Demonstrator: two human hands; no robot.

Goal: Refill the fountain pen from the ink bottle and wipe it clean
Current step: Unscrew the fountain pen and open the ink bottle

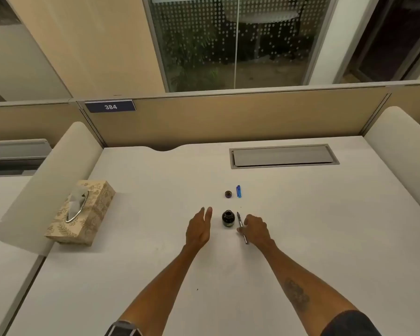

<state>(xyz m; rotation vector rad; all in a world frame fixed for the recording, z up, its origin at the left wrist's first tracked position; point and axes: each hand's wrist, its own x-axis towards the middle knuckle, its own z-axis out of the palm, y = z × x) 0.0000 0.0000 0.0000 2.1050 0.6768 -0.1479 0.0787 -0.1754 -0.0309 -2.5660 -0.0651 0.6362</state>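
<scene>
Centrally one ink bottle [228, 218] (uncapped), one pen [242, 227], two hands, one tissue box [81, 212]

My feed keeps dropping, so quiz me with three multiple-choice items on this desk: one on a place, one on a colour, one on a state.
1. Where is the tissue box?
A. Far left of the desk
B. Beside the ink bottle
C. On the grey cable hatch

2. What colour is the pen cap?
A. Red
B. Blue
C. Green

3. What state is the ink bottle in?
A. Capped
B. Tipped over
C. Open and upright

Answers:
1 A, it sits well left of both hands.
2 B, it is translucent blue, beside the bottle lid.
3 C, its lid lies apart behind it; the right hand holds the pen, the left hand is open.
</scene>
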